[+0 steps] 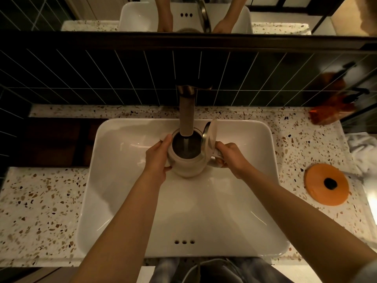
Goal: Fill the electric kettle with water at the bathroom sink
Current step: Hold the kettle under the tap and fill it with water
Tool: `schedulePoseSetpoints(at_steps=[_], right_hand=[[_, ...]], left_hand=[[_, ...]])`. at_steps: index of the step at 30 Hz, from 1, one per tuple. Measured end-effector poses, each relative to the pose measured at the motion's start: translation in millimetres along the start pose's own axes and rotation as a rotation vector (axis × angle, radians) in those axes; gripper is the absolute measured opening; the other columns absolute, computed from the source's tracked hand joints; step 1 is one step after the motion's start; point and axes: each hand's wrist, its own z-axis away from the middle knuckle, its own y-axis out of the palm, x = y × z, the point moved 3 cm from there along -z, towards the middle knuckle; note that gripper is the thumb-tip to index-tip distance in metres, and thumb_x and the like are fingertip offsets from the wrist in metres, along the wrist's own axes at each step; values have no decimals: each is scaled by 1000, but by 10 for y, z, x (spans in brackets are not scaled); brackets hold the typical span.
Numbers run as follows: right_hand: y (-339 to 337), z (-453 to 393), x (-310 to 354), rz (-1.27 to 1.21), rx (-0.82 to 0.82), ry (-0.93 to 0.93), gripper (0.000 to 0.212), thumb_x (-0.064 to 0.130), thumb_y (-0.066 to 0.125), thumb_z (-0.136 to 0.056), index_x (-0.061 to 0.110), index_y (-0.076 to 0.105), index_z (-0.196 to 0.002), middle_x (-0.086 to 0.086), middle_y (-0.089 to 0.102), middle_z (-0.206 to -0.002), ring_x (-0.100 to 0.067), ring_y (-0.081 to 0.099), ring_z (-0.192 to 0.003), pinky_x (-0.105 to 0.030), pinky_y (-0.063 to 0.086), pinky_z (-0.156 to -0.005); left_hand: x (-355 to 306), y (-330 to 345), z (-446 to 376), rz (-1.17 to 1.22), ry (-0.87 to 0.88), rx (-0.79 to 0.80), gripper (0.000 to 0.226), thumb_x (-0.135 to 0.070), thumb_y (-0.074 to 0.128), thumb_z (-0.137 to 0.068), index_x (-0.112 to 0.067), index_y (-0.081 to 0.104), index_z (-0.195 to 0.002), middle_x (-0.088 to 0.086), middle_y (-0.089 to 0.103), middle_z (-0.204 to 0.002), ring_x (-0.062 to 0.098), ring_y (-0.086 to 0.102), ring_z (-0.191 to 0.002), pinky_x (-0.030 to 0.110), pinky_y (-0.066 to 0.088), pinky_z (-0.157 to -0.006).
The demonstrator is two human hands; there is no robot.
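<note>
A cream electric kettle (188, 166) hangs inside the white sink basin (114, 180), right under the metal faucet spout (186, 119). Its lid (210, 137) stands hinged open on the right. A thin stream of water falls from the spout into the dark opening of the kettle. My left hand (158, 158) is pressed around the kettle's left side. My right hand (230, 157) grips the kettle's handle on the right.
A speckled terrazzo counter (40, 201) surrounds the basin. An orange round disc with a black centre (326, 183) lies on the right counter, near white cloth (363, 152) and an amber bottle (332, 113). Dark tiled wall and a mirror rise behind the faucet.
</note>
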Motion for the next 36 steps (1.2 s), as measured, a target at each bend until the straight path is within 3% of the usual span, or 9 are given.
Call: schedulePoseSetpoints(at_steps=[10, 20, 25, 29, 36], right_hand=[[-6, 9, -15, 4, -6, 5, 38, 30, 49, -92, 1, 58, -68, -15, 47, -58, -20, 47, -53, -33, 46, -64], [-10, 10, -18, 23, -10, -11, 38, 31, 48, -93, 1, 60, -72, -21, 48, -67, -28, 46, -63, -36, 43, -67], [-35, -16, -3, 8, -14, 5, 43, 31, 50, -92, 4, 56, -60, -13, 50, -56, -20, 50, -56, -37, 48, -68], [-42, -40, -11, 12, -9, 14, 44, 33, 50, -92, 5, 58, -59, -13, 51, -56, -23, 52, -59, -38, 50, -70], [-52, -53, -27, -3, -25, 14, 47, 33, 51, -90, 11, 54, -49, -9, 49, -50, -21, 50, -56, -37, 48, -68]], left_hand=[[17, 1, 5, -11, 3, -3, 36, -46, 66, -85, -23, 69, -112, -2, 66, -124, 17, 53, -117, 52, 46, -91], [27, 7, -3, -6, 3, -15, 30, -47, 67, -84, -25, 69, -104, -2, 66, -122, 19, 54, -117, 54, 46, -93], [1, 28, 24, 6, -16, -16, 36, -45, 69, -83, -24, 68, -111, -3, 66, -122, 17, 53, -116, 52, 45, -89], [-17, 36, 33, 10, -25, -19, 33, -44, 69, -83, -24, 68, -110, -3, 66, -122, 17, 53, -116, 53, 45, -89], [-46, 46, 70, 6, -36, -6, 21, -42, 70, -83, -26, 70, -96, -4, 68, -117, 16, 54, -114, 53, 44, -88]])
